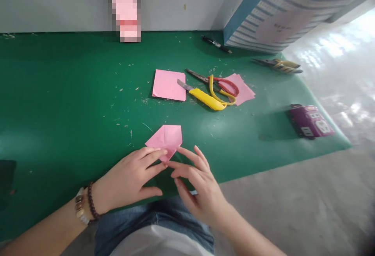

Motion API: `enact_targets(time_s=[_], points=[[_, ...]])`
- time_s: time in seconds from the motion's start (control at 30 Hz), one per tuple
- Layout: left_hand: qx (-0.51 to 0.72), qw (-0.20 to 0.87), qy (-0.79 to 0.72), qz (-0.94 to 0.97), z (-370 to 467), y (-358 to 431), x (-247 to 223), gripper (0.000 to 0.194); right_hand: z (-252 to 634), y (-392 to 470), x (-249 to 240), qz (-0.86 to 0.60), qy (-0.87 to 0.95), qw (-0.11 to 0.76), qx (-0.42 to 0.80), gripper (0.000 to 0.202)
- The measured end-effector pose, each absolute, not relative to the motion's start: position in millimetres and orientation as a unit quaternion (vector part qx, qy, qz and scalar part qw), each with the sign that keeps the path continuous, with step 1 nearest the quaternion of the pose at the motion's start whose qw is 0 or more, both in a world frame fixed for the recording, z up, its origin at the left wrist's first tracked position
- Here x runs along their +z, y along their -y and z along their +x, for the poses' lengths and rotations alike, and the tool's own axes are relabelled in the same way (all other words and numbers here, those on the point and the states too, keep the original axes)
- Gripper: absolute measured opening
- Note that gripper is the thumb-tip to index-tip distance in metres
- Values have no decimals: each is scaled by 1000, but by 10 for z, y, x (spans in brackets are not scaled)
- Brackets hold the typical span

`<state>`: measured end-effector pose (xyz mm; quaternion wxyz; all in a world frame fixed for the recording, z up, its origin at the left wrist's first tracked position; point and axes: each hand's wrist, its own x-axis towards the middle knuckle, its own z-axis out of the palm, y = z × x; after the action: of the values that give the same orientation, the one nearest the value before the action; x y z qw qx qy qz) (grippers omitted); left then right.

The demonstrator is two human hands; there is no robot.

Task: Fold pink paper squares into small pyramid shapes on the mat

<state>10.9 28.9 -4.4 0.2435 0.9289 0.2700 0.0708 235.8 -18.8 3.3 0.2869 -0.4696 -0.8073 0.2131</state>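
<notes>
A folded sheet of pink paper lies flat on the green table near its front edge, with crease lines across it and pointed corners. My left hand rests on the paper's lower left part, fingers stretched out and thumb apart. From the lower right, my right hand touches the paper's lower right edge with its fingertips, the fingers spread. Beyond the paper sit a stack of square pink sheets and a yellow utility knife, whose blade end lies over the stack's right side.
Scissors with red and yellow handles overlap more pink sheets. Farther off are a black pen, pliers, a purple box and a large patterned box. Small scraps dot the green table.
</notes>
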Motion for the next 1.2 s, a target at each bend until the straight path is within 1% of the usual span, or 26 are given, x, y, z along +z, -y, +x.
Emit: enact_targets(time_s=[0.17,0.3,0.57,0.83,0.97,1.07,1.13,1.2], points=[[65,243,-265,931,105,-292,-38,53,2254,286,-100,-500,783,290,232,22],[71,238,-272,930,98,-286,-39,49,2258,274,-136,-521,775,291,208,24],[69,224,-264,936,87,-283,-44,52,2369,178,-166,-571,754,284,159,23],[81,213,-259,938,93,-295,-44,45,2512,57,-180,-603,730,294,131,25],[112,192,-240,945,29,-319,-71,35,2615,-88,-130,-572,753,298,128,37],[134,182,-232,946,-52,-352,-66,29,2656,-205,-98,-520,805,257,126,47],[128,174,-233,948,-91,-375,-43,35,2653,-257,-95,-484,835,227,128,45],[109,157,-235,953,-108,-396,-15,43,2635,-279,-105,-457,852,223,124,37]])
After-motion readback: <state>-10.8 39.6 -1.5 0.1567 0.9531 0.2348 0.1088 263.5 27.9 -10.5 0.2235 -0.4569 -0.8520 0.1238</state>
